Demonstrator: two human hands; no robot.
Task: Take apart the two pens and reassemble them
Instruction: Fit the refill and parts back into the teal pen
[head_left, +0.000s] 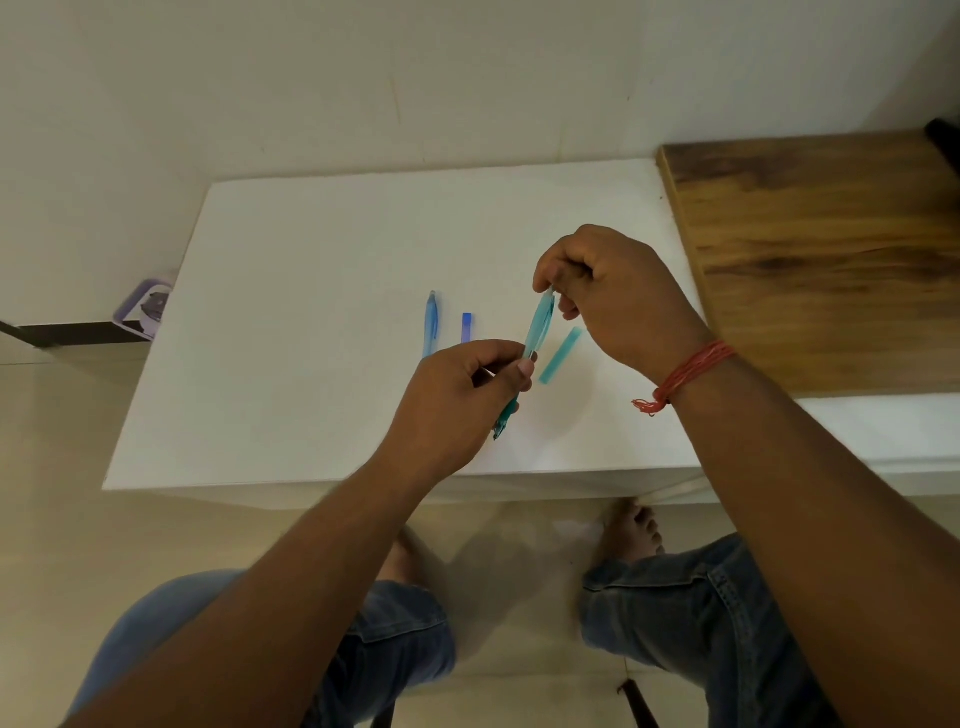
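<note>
Teal pen (537, 325) — slim, translucent, pinched by both hands

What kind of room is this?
Probably a room at home: a small white table against a plain wall, a wooden shelf beside it, and bare feet on the tiled floor.

Both forearms are bare, no sleeves showing. A red thread band (691, 371) with a frayed knot circles the right wrist. Blue denim jeans (691, 613) cover the legs, and the feet (631, 530) are bare.

White table (291, 322) with blue pen (430, 323), blue cap (467, 327), teal cap (561, 355) (all apart)
</note>
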